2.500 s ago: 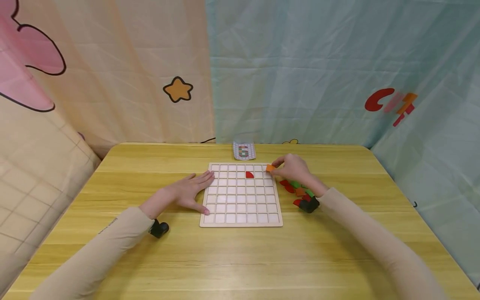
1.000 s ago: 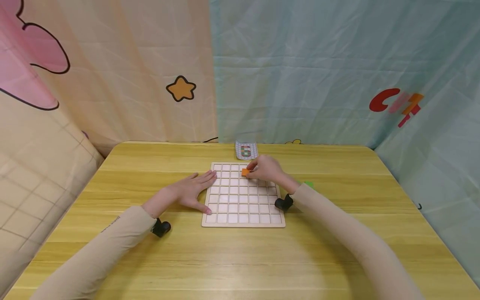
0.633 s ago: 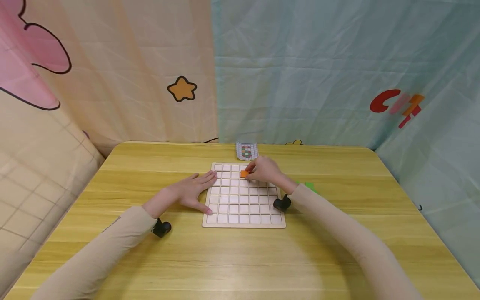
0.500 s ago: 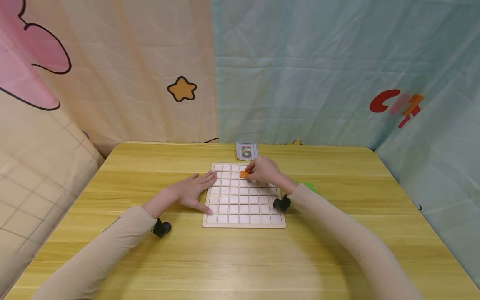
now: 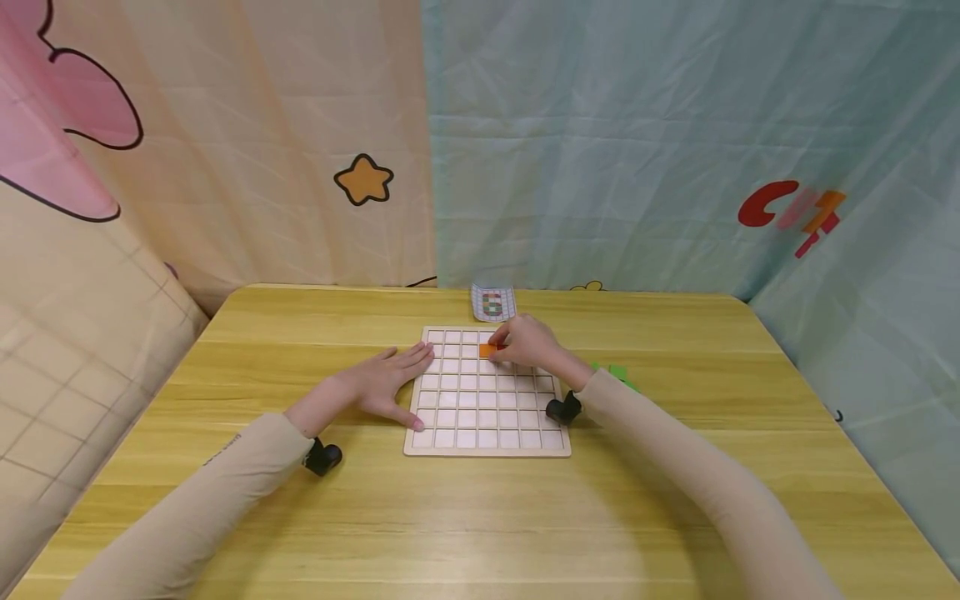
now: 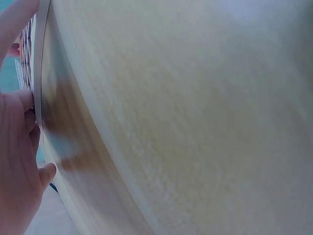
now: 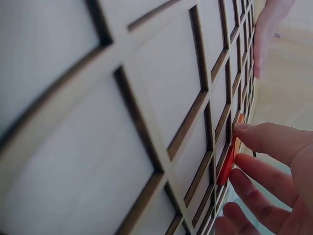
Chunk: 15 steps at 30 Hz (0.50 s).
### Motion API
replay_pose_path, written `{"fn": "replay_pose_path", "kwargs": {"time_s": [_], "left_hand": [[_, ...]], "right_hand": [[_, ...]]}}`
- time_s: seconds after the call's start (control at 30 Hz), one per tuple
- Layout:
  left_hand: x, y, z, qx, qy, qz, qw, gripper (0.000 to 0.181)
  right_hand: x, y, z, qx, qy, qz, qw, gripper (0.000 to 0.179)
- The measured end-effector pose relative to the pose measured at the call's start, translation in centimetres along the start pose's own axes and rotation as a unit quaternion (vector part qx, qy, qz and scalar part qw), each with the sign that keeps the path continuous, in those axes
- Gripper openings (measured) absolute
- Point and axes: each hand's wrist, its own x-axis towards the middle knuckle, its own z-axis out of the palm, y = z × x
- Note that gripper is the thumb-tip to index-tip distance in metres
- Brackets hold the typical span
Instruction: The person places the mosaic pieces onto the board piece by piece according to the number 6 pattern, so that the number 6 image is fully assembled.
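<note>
A pale wooden grid board [image 5: 487, 452] lies flat on the table in the head view. Its near left edge is under my left hand [image 5: 381, 385], whose fingers are spread and straight. My right hand [image 5: 528, 343] reaches over the upper part of the board and pinches a square orange tile [image 5: 487, 351] between thumb and fingers. That tile sits at a cell of the second row from the back. Right beside it, a red quarter-round tile [image 7: 225, 167] shows in the right wrist view; from the head view the hand mostly hides it.
Behind the board stands a small printed pattern card [image 5: 492, 303]. Several loose tiles, with green tiles [image 5: 618, 372] showing, lie right of the board, partly hidden by the right forearm. Curtains [image 5: 645, 150] rise behind the wooden table [image 5: 450, 525].
My right hand has carried the orange tile leftward from the board's right back corner, then lowered it into the cell beside the red tile. The left hand has stayed put.
</note>
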Motion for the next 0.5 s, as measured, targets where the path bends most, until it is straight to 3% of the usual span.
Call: {"fn": "replay_pose_path", "kwargs": {"time_s": [0.5], "left_hand": [[-0.1, 0.2, -0.2, -0.003, -0.003, 0.000, 1.0000, 0.115]], "right_hand": [[-1.3, 0.8, -1.5, 0.032, 0.022, 0.025, 0.9989, 0.028]]}}
